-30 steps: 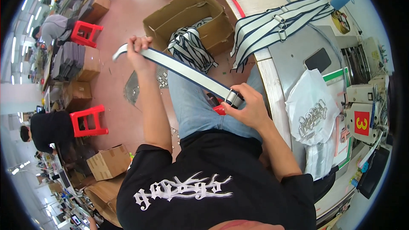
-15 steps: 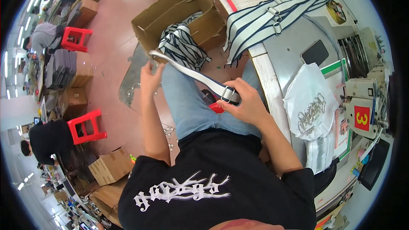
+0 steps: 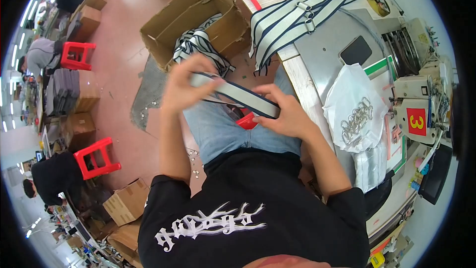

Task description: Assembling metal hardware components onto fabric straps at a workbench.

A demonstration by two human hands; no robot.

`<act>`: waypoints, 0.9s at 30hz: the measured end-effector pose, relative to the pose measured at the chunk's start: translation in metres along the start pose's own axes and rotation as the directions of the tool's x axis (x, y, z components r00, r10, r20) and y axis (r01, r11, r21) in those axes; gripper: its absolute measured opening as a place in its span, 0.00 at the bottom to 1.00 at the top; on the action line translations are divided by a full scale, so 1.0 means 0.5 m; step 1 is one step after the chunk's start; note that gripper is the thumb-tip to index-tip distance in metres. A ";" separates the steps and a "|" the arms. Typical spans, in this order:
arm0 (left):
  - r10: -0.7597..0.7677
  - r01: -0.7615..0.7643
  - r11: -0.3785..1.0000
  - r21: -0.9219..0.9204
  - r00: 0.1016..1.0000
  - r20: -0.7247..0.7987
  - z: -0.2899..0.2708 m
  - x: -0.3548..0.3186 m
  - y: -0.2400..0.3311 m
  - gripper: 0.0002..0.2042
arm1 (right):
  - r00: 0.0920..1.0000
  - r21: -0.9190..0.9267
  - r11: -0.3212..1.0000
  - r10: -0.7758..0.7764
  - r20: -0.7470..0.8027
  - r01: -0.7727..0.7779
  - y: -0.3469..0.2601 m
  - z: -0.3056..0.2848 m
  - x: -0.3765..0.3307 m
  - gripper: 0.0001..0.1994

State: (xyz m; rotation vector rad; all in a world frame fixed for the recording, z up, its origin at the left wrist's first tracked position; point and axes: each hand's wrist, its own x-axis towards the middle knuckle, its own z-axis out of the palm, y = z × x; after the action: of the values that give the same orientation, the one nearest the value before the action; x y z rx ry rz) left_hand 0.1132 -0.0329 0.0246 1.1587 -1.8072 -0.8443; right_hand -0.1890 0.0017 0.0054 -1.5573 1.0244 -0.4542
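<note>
A pale webbing strap [image 3: 246, 99] with navy edges stretches between my two hands above my lap. My left hand [image 3: 188, 87], smeared by motion, pinches its left end between thumb and fingers. My right hand [image 3: 286, 112] grips the right end, with the thumb below and the fingers above. No buckle shows on the held strap now; my right fingers cover part of that end. Similar straps with metal buckles [image 3: 307, 17] lie across the table at the upper right. More striped webbing [image 3: 198, 44] is heaped in and over the cardboard box [image 3: 163, 34] beyond my left hand.
On the right, a white bag [image 3: 342, 99] bears a pile of metal buckles [image 3: 358, 119]. A phone [image 3: 356, 50] rests on the metal tabletop near a sewing machine [image 3: 414, 111]. Red stools [image 3: 96, 159], cartons [image 3: 126, 201] and co-workers [image 3: 57, 178] occupy the left.
My left hand has come up and right onto the strap, which was trailing loose from my right hand. The buckle seen by my right fingers has gone from view. The whole view has shifted slightly.
</note>
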 end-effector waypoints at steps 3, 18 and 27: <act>-0.171 0.201 0.977 0.071 0.938 -0.303 -0.154 -0.023 0.020 0.11 | 0.973 -0.016 0.973 -0.232 0.007 0.232 0.021 -0.031 -0.012 0.24; -0.167 0.233 0.971 0.054 0.821 -0.546 -0.368 -0.239 -0.097 0.09 | 0.976 -0.038 0.987 -0.161 -0.146 0.157 -0.053 -0.173 -0.057 0.15; -0.230 0.175 0.964 -0.199 0.927 -0.296 -0.148 -0.105 -0.145 0.09 | 0.609 0.125 0.859 -0.241 -0.756 0.496 -0.112 -0.392 -0.057 0.23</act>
State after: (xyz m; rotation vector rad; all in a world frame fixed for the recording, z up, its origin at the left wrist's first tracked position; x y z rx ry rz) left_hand 0.2200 -0.0178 -0.0182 1.3031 -1.3438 -0.8553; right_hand -0.3333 -0.0941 0.1168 -1.2832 1.1083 -1.5689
